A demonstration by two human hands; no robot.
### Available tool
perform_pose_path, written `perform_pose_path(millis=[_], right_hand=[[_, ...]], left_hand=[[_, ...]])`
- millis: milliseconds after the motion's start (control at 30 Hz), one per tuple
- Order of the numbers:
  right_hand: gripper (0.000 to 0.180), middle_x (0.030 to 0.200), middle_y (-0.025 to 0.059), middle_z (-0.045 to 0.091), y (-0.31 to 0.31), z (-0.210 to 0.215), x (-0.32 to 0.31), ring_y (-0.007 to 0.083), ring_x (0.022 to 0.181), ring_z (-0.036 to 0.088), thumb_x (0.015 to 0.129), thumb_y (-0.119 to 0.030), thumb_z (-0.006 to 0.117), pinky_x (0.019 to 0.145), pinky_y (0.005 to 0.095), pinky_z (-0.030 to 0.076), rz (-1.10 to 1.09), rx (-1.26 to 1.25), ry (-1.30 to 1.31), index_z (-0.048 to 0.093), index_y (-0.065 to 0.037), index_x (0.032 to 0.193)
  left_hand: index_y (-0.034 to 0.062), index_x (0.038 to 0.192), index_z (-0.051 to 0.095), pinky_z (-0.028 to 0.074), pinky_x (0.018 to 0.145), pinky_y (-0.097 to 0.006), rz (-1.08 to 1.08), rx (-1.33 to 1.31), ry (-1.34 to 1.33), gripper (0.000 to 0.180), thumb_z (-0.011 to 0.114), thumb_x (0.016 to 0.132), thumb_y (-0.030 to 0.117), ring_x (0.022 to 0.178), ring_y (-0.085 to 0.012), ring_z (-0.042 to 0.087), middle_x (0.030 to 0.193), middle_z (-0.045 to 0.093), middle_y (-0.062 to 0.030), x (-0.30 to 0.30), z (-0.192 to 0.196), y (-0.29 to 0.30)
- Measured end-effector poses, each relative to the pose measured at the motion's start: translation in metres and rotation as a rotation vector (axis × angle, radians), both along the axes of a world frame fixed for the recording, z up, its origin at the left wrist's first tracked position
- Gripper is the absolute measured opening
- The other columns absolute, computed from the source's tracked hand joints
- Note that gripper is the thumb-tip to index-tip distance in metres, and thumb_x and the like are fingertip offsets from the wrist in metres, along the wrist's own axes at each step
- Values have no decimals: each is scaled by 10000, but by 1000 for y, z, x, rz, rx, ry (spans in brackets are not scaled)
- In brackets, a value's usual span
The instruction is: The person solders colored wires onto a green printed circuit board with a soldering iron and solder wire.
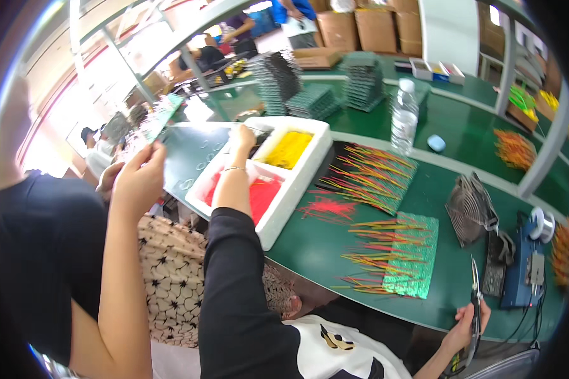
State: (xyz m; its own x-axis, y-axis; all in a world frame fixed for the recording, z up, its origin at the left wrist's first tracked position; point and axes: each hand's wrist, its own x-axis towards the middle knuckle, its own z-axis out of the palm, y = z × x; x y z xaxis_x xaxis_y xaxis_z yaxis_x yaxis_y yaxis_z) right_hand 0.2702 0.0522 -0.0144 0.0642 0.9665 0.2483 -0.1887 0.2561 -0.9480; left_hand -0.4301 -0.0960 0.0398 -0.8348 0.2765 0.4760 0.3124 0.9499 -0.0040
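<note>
My left hand, at the end of a black sleeve, reaches to the far side of a white foam box. Its fingers look drawn together beside a compartment of dark strands; anything between them is hidden. Yellow wires and red wires fill other compartments. At the lower right, my right hand grips a slim, pointed metal tool with dark handles, tip up; its exact kind is unclear. Nearer the middle lies a green circuit panel with red and yellow wires projecting leftward.
A second wired panel lies behind, beside loose red wires. A water bottle and stacked panels stand farther back. At right are a blue box-shaped device and wire spool. A co-worker's hand is raised at left.
</note>
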Motion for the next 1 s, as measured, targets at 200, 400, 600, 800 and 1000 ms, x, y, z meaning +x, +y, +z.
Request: perform_pose_path(millis=[200, 400, 600, 800, 1000], right_hand=[[236, 668, 92, 531, 7, 5, -18, 112, 520, 476, 796, 31, 537, 491, 232, 414, 120, 83, 37, 512, 54, 1030], [212, 646, 103, 586, 9, 1, -21, 138, 521, 554, 809, 0, 568, 519, 229, 460, 217, 27, 147, 516, 58, 1007], [219, 632, 106, 586, 7, 0, -11, 156, 517, 567, 815, -38, 587, 502, 244, 472, 247, 65, 199, 514, 63, 995], [235, 647, 118, 589, 10, -3, -6, 161, 513, 566, 815, -90, 610, 483, 250, 471, 281, 67, 204, 518, 63, 969], [329, 640, 95, 544, 6, -5, -1, 124, 491, 496, 803, -249, 645, 459, 224, 423, 239, 174, 233, 492, 26, 898]], left_hand=[[85, 1098, 511, 336, 905, -496, -263, 68, 326, 476, 653, 706, 315, 1088, -422, 388, 1169, 417, -252, 31, 39, 17], [66, 853, 616, 433, 750, -362, -861, 209, 94, 187, 564, 813, 241, 867, -286, 576, 893, 614, -106, 288, 112, 68], [17, 743, 584, 476, 596, -313, -1890, 868, -363, 132, 649, 736, 131, 660, -230, 574, 735, 594, -89, 475, 105, 3], [83, 805, 501, 499, 666, -386, -1998, 1164, -629, 88, 553, 792, 152, 765, -239, 550, 838, 539, -71, 518, 119, -34], [188, 953, 546, 386, 855, -452, -2282, 1026, -1121, 147, 563, 811, 155, 932, -269, 463, 929, 480, -47, 499, 118, -31]])
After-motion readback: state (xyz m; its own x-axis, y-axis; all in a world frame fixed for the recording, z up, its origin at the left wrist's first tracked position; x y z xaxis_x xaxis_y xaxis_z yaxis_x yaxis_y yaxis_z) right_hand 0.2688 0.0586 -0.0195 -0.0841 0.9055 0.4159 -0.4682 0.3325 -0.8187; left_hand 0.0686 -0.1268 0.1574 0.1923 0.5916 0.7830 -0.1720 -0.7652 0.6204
